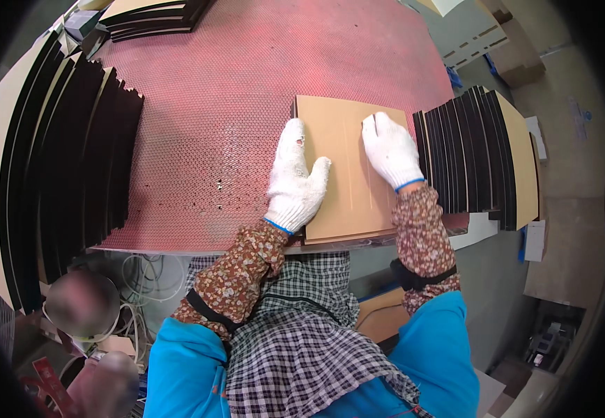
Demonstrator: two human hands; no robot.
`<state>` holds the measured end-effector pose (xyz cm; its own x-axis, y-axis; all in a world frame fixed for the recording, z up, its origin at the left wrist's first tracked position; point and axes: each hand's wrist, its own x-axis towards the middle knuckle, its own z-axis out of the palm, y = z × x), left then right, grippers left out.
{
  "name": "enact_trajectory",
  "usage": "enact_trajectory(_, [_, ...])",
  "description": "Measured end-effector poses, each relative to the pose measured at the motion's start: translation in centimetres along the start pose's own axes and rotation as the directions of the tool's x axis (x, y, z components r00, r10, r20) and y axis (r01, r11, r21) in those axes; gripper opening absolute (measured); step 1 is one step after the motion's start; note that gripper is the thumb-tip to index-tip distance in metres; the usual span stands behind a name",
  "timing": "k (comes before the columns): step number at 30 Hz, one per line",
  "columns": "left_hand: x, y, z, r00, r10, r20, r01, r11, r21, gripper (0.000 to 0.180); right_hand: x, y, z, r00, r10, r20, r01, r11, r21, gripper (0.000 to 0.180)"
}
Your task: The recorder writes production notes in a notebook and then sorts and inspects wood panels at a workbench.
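A tan rectangular board (341, 188) with a dark edge lies flat at the near edge of the red mesh-patterned tabletop, with a few faint pale lines running down its face. My left hand (294, 180), in a white knit glove, rests along the board's left edge. Its fingers are stretched out and the thumb is spread onto the face. Over the upper right part of the board is my gloved right hand (392, 150), its fingers curled in. Whatever those fingers may hold is hidden.
Dark-edged boards stand upright in a row (466, 157) just right of my right hand. A larger row (72, 167) stands at the left, and a small pile (156, 19) lies far left. Cables (150, 279) hang below the table's near edge. A white box-like object (466, 35) sits far right.
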<state>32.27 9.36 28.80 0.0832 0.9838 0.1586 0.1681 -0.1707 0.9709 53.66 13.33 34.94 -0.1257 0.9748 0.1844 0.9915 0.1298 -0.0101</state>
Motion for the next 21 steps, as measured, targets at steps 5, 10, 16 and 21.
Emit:
enact_trajectory(5, [0.1,0.1,0.2,1.0,-0.02,0.004,0.02,1.0,-0.019,0.079,0.1,1.4,1.5,0.984,-0.137,-0.117,0.137,0.991,-0.002,0.029])
enact_trajectory(10, [0.1,0.1,-0.1,0.999,-0.031,0.024,0.03,0.998,0.059,0.081,-5.1,-0.4,-0.6,0.999,-0.017,0.045,0.016,0.999,0.039,0.026])
enact_trajectory(16, [0.1,-0.3,0.2,1.0,0.018,-0.015,-0.018,1.0,0.005,0.079,-13.4,-3.4,-5.3,0.979,-0.134,0.15,0.149,0.985,-0.089,0.018])
enact_trajectory(21, [0.2,0.2,0.0,1.0,-0.018,0.001,0.018,0.999,0.039,0.08,-14.3,-6.9,-6.6,0.976,0.15,0.158,-0.178,0.966,0.185,0.021])
